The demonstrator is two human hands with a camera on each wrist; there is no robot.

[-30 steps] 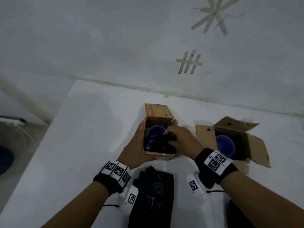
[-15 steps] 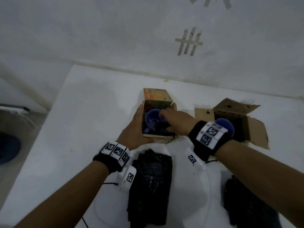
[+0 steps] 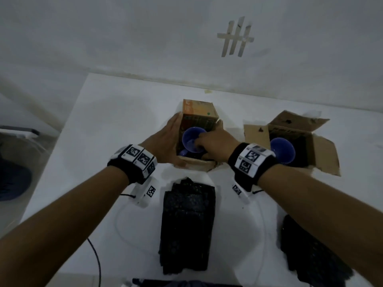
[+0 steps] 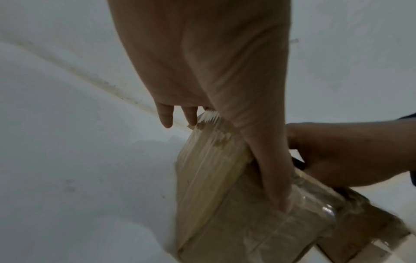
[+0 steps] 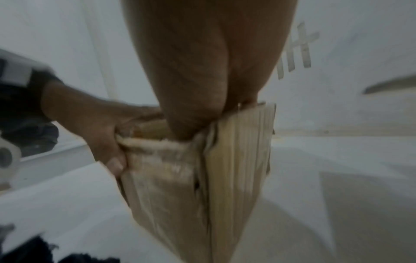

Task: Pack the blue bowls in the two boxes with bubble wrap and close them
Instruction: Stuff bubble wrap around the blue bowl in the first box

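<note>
Near the middle of the white desk point(image 3: 116, 125) stands a small cardboard box point(image 3: 199, 163), its printed orange flap raised at the far side. The left hand point(image 3: 165, 141) lies flat against the box's left wall, fingers straight, thumb on the near wall. The right hand point(image 3: 215, 141) reaches down into the box over a blue bowl point(image 3: 191, 139); its fingers are curled, but whether they grip the bowl or the dark wrap beside it cannot be told.

From the head view alone, a second box point(image 3: 323, 154) sits well to the right, flaps spread, with another blue bowl point(image 3: 283, 150) tilted inside on dark lining. Two folded stacks of black bubble wrap lie nearer the person: one point(image 3: 187, 226) just below the small box, the other point(image 3: 313, 257) at the right edge.

The left wrist view adds what the head view hides: glossy clear tape over the box's ribbed outer wall point(image 4: 213, 178), with the thumb point(image 4: 276, 186) laid along the near wall. The right wrist view, blurred, shows the frayed, crumpled near rim point(image 5: 162, 147) and the left hand's thumb point(image 5: 114, 163) pressed to it.
</note>
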